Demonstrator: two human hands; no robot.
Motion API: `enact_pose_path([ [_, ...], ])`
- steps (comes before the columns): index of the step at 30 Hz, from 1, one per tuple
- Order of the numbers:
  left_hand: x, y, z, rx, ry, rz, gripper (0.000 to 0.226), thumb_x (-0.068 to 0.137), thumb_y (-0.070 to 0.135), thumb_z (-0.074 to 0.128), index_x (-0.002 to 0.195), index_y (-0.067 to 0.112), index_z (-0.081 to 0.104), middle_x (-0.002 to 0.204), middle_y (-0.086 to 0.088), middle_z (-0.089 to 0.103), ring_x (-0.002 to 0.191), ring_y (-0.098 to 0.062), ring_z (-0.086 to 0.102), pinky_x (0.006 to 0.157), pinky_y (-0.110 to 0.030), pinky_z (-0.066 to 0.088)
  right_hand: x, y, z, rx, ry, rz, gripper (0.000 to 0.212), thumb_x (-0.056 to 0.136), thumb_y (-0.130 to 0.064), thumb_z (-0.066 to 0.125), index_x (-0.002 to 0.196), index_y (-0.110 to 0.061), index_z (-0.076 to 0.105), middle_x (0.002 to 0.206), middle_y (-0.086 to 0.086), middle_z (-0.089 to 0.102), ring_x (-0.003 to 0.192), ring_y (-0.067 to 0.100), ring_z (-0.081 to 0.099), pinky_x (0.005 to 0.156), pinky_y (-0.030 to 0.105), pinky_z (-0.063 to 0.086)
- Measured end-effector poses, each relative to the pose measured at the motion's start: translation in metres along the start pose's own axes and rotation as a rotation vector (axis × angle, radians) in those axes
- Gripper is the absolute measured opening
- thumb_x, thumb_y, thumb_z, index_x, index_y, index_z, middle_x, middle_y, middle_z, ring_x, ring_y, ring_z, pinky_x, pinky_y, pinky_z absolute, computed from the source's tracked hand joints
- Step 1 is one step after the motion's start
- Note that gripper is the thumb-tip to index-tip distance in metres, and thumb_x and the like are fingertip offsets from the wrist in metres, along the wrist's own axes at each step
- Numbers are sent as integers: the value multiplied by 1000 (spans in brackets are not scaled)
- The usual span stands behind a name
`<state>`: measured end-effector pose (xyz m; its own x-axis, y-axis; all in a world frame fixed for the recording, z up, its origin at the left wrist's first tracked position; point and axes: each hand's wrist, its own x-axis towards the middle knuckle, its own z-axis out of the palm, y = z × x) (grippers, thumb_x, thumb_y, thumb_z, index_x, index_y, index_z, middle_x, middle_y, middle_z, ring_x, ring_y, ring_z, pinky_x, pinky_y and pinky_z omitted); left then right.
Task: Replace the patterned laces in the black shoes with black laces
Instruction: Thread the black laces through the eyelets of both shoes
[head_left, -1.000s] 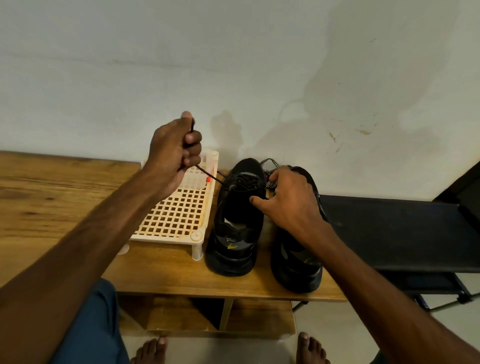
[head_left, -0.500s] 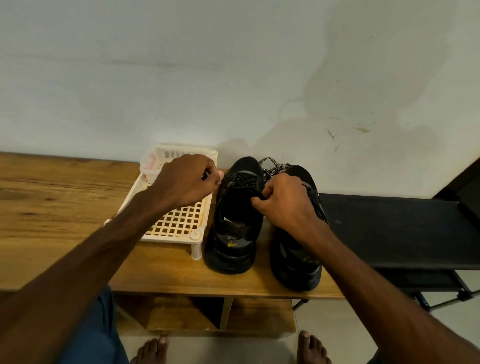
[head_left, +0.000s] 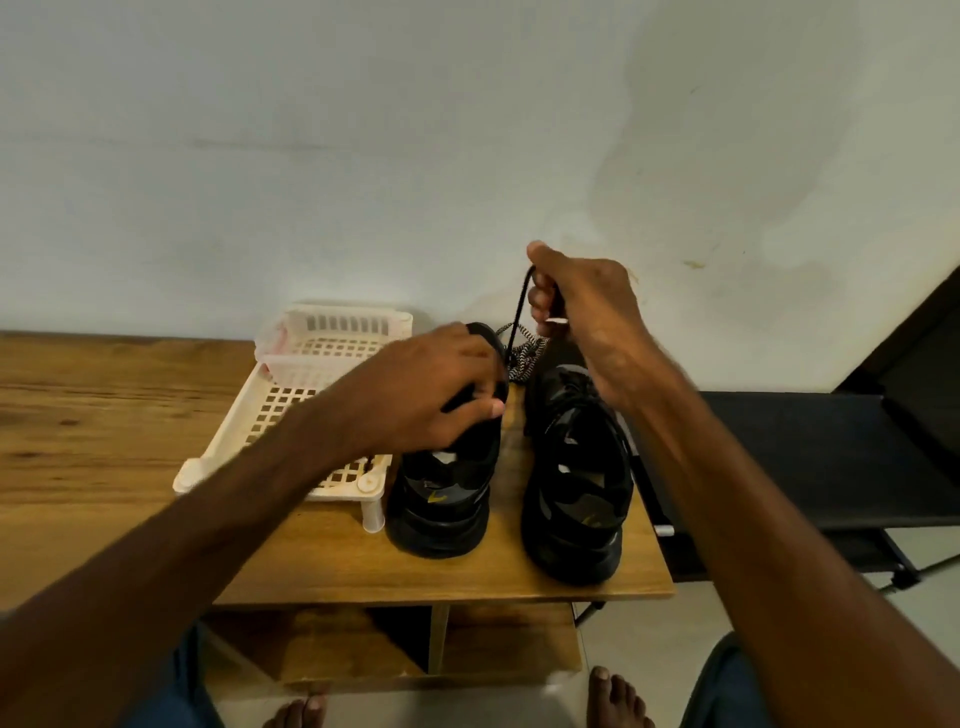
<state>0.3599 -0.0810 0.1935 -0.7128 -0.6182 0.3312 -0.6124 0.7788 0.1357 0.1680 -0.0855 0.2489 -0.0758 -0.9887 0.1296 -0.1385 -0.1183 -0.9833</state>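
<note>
**Pull switched to the right hand (head_left: 576, 296); black lace (head_left: 519, 306) going into the left shoe (head_left: 441, 499)**

Change: One second earlier the left hand (head_left: 431, 384) drew the black lace taut toward 10 o'clock of the left shoe while the right hand steadied the pair. Half a second earlier both hands were low at the eyelets. At this moment the roles were swapped. The right hand was raised at 1 o'clock of the left shoe, fingers curled and pinching the black lace, which ran taut down to that shoe's front. The left hand lay over the lacing area of the left shoe, fingers curled round the upper and thumb across it, gripping the shoe.

Reading: pulls alternating from side to side suggested that a crossing was being drawn tight. Lacing of the left shoe was judged under way, not finished. The right shoe (head_left: 576, 467) stood just beside it at 3 o'clock; whether it carried any lace could not be told.

Patterned laces (head_left: 525, 354) lay loose at 12 o'clock, between the two toes.

Count:
- shoes: 2
- black lace strands in view: 1
- patterned heap: 1 (laces within not countable)
- tray (head_left: 311, 374): 1, at 9 o'clock of the left shoe, on the table (head_left: 104, 415)
- hands: 2
- bare feet (head_left: 615, 699): 2, at 6 o'clock
</note>
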Motion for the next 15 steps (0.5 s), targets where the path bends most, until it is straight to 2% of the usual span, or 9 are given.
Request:
enact_pose_path([
  [2, 12, 8, 9, 115, 37, 54, 27, 101, 44, 51, 94, 21, 64, 121, 3, 64, 100, -19, 63, 73, -33, 50, -4, -9, 18, 11, -72, -117, 33, 102, -30, 60, 78, -9, 68, 62, 0, 56, 59, 18, 50, 62, 32, 46],
  [4, 17, 9, 9, 176, 166, 87, 27, 99, 32, 48, 89, 13, 64, 95, -8, 68, 72, -28, 66, 54, -34, 48, -10, -10, 33, -109, -157, -258, 26, 102, -28, 60, 90, -10, 73, 70, -3, 62, 57, 10, 55, 60, 28, 48],
  [5, 17, 7, 6, 203, 230, 101, 28, 96, 25, 45, 83, 9, 63, 77, -11, 66, 57, -29, 62, 46, -32, 44, -13, -9, 38, -194, -194, -327, 25, 103, -32, 59, 98, -13, 74, 72, -2, 64, 60, 11, 59, 63, 32, 51],
  [7, 16, 2, -1, 239, 315, 81, 29, 92, 17, 41, 74, 3, 59, 55, -10, 57, 38, -29, 52, 40, -28, 39, -17, -8, 42, -248, -253, -391, 31, 105, -42, 53, 116, -22, 72, 79, -3, 70, 75, 10, 66, 77, 38, 55],
  [9, 16, 0, -7, 193, 334, -99, 29, 100, 22, 44, 87, 4, 62, 52, -5, 52, 39, -27, 51, 48, -28, 38, -16, -10, 36, -126, -262, -360, 38, 108, -44, 42, 129, -26, 68, 97, -6, 75, 94, 7, 67, 83, 33, 54],
  [10, 15, -4, -7, 167, 318, -216, 28, 105, 29, 44, 98, 10, 63, 57, -2, 55, 46, -23, 53, 53, -27, 37, -14, -11, 32, -59, -232, -310, 41, 109, -43, 37, 129, -25, 68, 104, -6, 75, 100, 7, 67, 84, 30, 54],
  [11, 14, -9, -6, 114, 332, -314, 29, 106, 38, 44, 100, 16, 62, 63, 2, 59, 52, -18, 55, 55, -27, 35, -11, -8, 27, -24, -179, -257, 42, 110, -42, 36, 126, -23, 70, 107, -5, 76, 102, 9, 68, 84, 30, 54],
  [13, 11, -15, -7, -57, 423, -426, 32, 105, 45, 49, 85, 23, 62, 66, 7, 62, 58, -8, 56, 58, -26, 37, -4, 3, 15, -115, -108, -204, 29, 107, -31, 50, 113, -19, 76, 105, -6, 77, 99, 8, 70, 87, 31, 56],
  [15, 7, -20, -13, -353, 495, -484, 38, 104, 42, 54, 73, 21, 62, 64, 6, 63, 57, -6, 56, 61, -23, 40, -5, 17, 9, -373, -227, -214, 17, 96, -20, 70, 111, -19, 77, 105, -10, 76, 96, 1, 70, 87, 20, 55],
])
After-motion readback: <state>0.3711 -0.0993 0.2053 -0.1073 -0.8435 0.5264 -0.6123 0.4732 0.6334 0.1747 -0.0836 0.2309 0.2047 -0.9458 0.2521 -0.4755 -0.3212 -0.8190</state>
